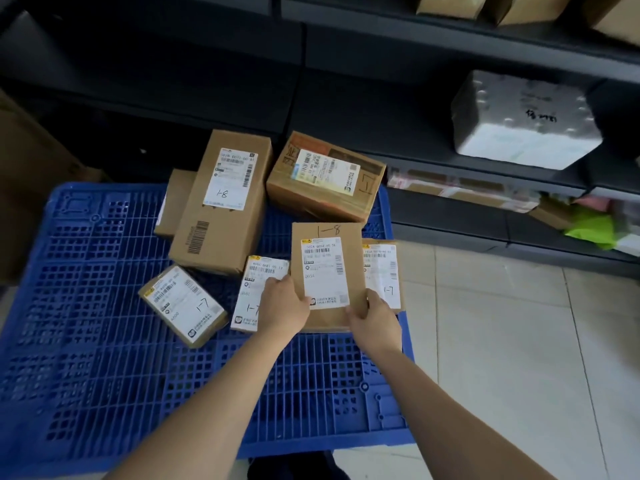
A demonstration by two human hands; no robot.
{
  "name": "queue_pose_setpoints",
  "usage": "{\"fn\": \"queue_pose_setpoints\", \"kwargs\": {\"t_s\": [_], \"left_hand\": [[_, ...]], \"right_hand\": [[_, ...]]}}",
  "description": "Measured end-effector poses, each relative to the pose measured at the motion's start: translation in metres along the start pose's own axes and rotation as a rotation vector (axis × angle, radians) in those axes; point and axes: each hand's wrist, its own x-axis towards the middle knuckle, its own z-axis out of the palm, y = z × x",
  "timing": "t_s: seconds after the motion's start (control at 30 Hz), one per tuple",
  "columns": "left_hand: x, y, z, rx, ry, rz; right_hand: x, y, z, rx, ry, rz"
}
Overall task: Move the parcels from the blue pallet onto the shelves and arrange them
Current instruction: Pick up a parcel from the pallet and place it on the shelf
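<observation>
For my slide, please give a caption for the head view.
Both hands, left hand and right hand, grip a flat parcel on the blue pallet beside the shelves.

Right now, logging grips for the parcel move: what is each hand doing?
Left hand: closed on the left edge of the flat cardboard parcel marked 1-8.
Right hand: closed on the same parcel's lower right corner.

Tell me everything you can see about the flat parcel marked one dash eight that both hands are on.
The flat brown cardboard parcel lies face up near the right edge of the blue pallet. A white shipping label with barcodes covers its middle, and "1-8" is handwritten above it. The left hand grips its left edge and the right hand its lower right corner. It overlaps a smaller labelled parcel on its right.
</observation>
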Motion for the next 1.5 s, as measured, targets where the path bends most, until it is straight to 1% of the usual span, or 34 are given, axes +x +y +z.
{"fn": "queue_pose_setpoints", "kwargs": {"t_s": [0.13,0.37,0.5,0.67,0.83,1.0,1.2,1.4,1.5], "left_hand": [[-0.011,-0.003,-0.001,-0.150,0.019,-0.041],[-0.044,0.008,-0.028,-0.454,0.101,-0.019],[-0.066,0.010,-0.054,-0.519,0.160,-0.004],[-0.093,0.009,-0.090,-0.612,0.260,0.029],[-0.125,0.004,-0.124,-0.725,0.354,0.059],[-0.160,-0.006,-0.153,-0.797,0.500,0.042],[-0.211,-0.028,-0.187,-0.894,0.682,-0.007],[-0.271,-0.064,-0.223,-0.989,0.867,-0.051],[-0.300,-0.089,-0.241,-1.008,0.955,-0.078]], "right_hand": [[-0.011,-0.003,-0.008,0.074,0.033,-0.022],[-0.047,-0.018,-0.023,0.251,0.116,-0.039],[-0.067,-0.040,-0.036,0.324,0.163,-0.098],[-0.095,-0.070,-0.047,0.361,0.182,-0.157],[-0.123,-0.102,-0.057,0.397,0.183,-0.269],[-0.150,-0.136,-0.069,0.391,0.128,-0.420],[-0.190,-0.179,-0.068,0.405,0.020,-0.617],[-0.238,-0.226,-0.048,0.364,-0.087,-0.828],[-0.265,-0.250,-0.030,0.347,-0.158,-0.899]]}}
